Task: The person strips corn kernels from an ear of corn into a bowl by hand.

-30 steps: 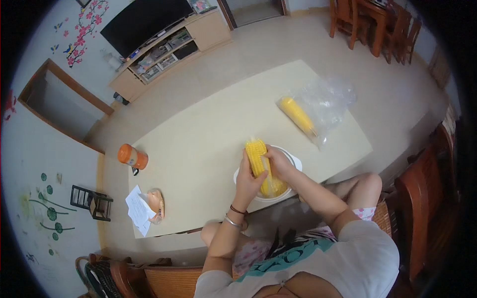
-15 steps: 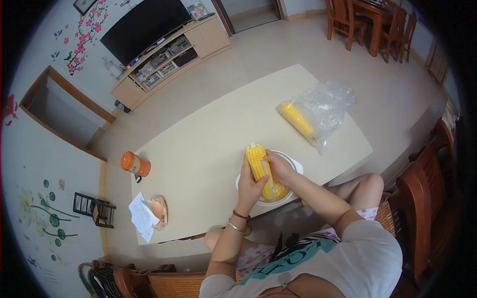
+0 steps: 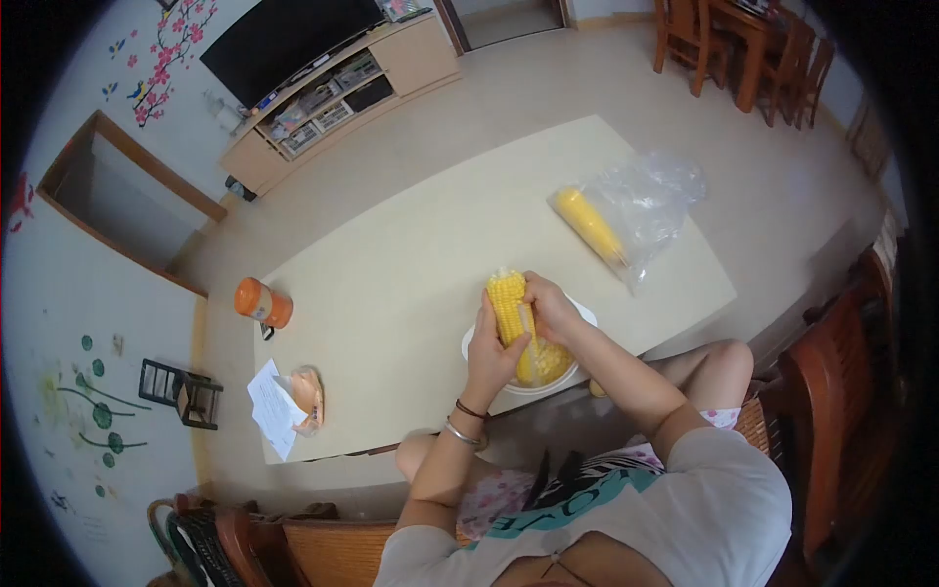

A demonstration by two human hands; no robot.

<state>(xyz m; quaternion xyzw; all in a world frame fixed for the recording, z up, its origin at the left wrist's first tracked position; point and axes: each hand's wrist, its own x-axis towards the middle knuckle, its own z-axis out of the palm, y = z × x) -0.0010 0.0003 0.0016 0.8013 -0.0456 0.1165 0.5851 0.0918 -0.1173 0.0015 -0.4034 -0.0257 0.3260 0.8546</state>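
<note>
An ear of corn (image 3: 509, 298) is held tilted over a white bowl (image 3: 579, 367), its tip pointing away from me. My left hand (image 3: 492, 352) wraps its left side, with the thumb across the lower part. On the upper right side of the cob, my right hand (image 3: 553, 311) presses with closed fingers. A pale strip without kernels runs down the cob between the hands. Loose yellow kernels (image 3: 556, 362) lie in the bowl below. The right fingertips are partly hidden, so single kernels in them cannot be made out.
On the pale table (image 3: 411, 264), a clear plastic bag (image 3: 653, 210) with another ear of corn (image 3: 590, 225) lies at the far right. To the left are an orange-lidded jar (image 3: 262, 302), papers (image 3: 277, 411) and a wrapped package (image 3: 308, 399). Wooden chairs (image 3: 822, 391) stand close by on the right.
The camera view has shifted slightly. Both hands still hold the corn over the bowl, and the right hand's fingers have moved a little along the cob.
</note>
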